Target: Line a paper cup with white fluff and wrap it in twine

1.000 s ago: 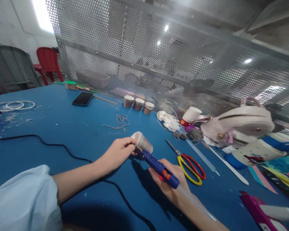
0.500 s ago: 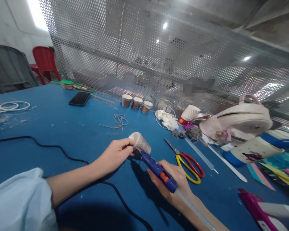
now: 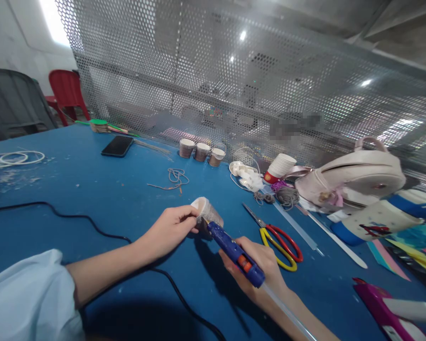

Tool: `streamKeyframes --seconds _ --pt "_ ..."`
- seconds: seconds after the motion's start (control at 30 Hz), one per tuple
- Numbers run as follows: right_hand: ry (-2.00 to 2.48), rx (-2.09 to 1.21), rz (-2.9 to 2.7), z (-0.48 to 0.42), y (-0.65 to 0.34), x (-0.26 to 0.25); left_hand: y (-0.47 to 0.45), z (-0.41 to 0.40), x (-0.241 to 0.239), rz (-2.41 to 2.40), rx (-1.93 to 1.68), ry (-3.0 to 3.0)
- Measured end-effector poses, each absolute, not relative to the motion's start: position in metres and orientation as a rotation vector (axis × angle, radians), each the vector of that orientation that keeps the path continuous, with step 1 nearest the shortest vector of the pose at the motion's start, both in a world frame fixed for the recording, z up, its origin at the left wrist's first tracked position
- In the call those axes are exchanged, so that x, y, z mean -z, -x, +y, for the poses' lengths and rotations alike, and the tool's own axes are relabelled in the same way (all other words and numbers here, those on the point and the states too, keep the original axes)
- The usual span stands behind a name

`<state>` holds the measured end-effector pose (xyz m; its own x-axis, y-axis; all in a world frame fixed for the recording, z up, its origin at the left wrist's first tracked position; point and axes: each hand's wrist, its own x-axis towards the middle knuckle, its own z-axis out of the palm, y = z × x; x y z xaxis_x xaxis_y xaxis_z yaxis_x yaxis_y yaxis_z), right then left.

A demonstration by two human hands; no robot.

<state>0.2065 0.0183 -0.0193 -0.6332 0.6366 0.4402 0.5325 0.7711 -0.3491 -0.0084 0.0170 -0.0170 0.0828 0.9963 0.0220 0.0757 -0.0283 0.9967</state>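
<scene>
My left hand pinches the rim of a small paper cup with a greyish-brown wrapping, which lies tipped with its mouth toward the left. In my right hand is a blue glue gun with an orange switch, a clear glue stick running out of its back end. Its nozzle points at the cup's side, close to my left fingertips; whether it touches cannot be made out. Right of the cup lie scissors with one red and one yellow handle, blades apart from my right hand.
Three wrapped cups stand in a row by the perforated metal screen. A phone, loose cord, stacked paper cups, a pale bag and a magenta tool lie around. A black cable crosses the blue table.
The glue gun and my right hand have shifted very slightly right. The cup has tilted a little in my left hand's fingers. Other things stay where they were.
</scene>
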Motion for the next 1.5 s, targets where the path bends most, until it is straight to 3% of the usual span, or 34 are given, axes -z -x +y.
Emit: streamKeyframes --seconds 1.0,1.5 --pt "0.811 -0.297 -2.368 0.015 -0.204 0.021 0.011 0.024 0.027 0.966 -1.187 -0.938" --pt "0.804 -0.408 -2.367 0.012 -0.205 0.018 0.012 0.015 0.017 1.392 -1.243 -1.361"
